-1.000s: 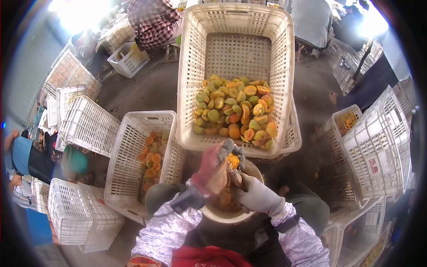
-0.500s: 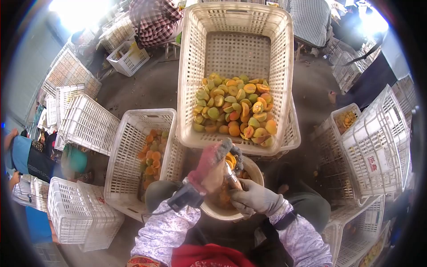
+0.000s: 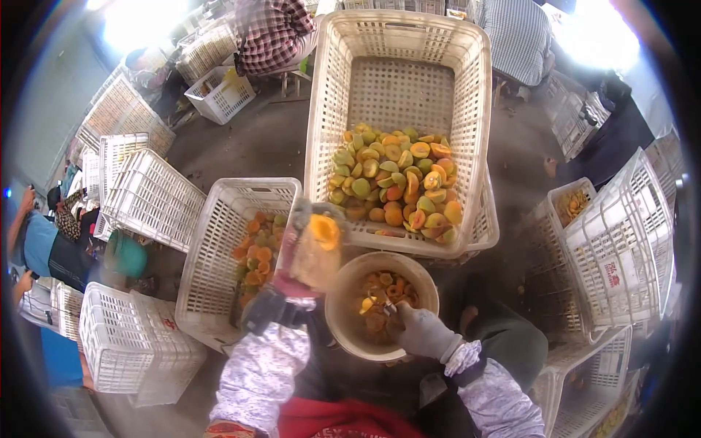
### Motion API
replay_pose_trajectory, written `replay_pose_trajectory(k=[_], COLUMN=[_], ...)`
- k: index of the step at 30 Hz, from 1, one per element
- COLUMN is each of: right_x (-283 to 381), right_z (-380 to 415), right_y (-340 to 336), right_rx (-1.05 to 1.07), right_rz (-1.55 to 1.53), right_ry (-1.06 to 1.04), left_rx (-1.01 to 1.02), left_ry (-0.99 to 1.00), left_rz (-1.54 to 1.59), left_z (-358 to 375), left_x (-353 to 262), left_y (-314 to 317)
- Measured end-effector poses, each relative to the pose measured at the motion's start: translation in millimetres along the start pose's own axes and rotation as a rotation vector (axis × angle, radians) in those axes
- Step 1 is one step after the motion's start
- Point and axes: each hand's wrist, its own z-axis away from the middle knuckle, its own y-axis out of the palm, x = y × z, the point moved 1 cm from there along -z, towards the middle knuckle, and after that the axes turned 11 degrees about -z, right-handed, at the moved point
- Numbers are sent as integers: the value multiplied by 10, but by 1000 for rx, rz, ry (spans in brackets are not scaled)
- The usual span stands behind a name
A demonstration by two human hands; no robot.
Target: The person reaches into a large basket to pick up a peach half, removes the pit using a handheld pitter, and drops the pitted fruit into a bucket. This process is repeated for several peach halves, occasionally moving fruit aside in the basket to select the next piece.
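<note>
My left hand [image 3: 314, 252], gloved and blurred by motion, holds an orange fruit half [image 3: 323, 231] between the left crate and the bucket. Over the right side of a pale round bucket [image 3: 337, 321], my gloved right hand [image 3: 422, 332] is closed on a small metal tool [image 3: 391, 309], partly hidden by the fingers. Pieces of fruit [image 3: 385, 286] lie in the bucket, with a bright yellow piece near the tool. A large white crate [image 3: 475, 124] ahead holds many green and orange fruit halves [image 3: 394, 175].
To the left, a white crate [image 3: 201, 252] holds orange fruit halves [image 3: 255, 255]. Stacked crates stand at the far left [image 3: 153, 197] and right [image 3: 613, 255]. A person in a checked shirt [image 3: 274, 36] sits ahead; another in blue [image 3: 44, 244] is at the far left.
My left hand has moved left and up, away from the tool, carrying the fruit half. My right hand has lowered the tool toward the bucket. The view has shifted slightly.
</note>
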Motion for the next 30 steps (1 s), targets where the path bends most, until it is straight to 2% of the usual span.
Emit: replay_pose_trajectory(k=[2,3,5,7,9,10,11,12,14,16,18,19,21,23,26,28,30], right_x=[14,15,47,128,248,273,291,309,350,400,405,325,258,291,320,329,332], right_z=[38,56,105,137,157,156,150,151,145,139,158,171,217,255,256,241,230], right_y=[-81,-100,-154,-235,-330,-354,-381,-406,-491,-609,-694,-695,-732,-807,-879,-909,-864], right_rx=[-86,-66,-123,-174,-234,-239,-276,-307,-371,-438,-530,-574,-576,-548,-590,-628,-656], right_rz=[312,412,394,379,367,364,375,389,344,305,247,298,276,224,121,78,31], right_ry=[67,156,106,49,12,13,3,-6,0,0,20,-15,11,82,37,19,-4], left_rx=[-11,-99,-243,-330,-481,-467,-334,-171,8,115,275,272,-40,-37,-38,-166,-99], left_ry=[346,393,488,550,503,537,593,545,249,-8,-101,-93,-172,-159,-161,13,41], left_rz=[-652,-764,-1113,-1715,-2696,-2960,-2959,-2796,-2546,-2567,-2790,-2786,-2856,-2849,-2818,-2469,-2460], left_z=[214,161,169,263,323,324,261,113,-202,-591,-1044,-1202,-1439,-1582,-1540,-1423,-1369], left_x=[-128,-418,-919,-1314,-1416,-1298,-1113,-893,-366,168,483,621,828,871,796,693,538], left_y=[338,106,-168,-298,-194,-67,65,176,334,438,166,32,-181,-235,-210,-172,-237])
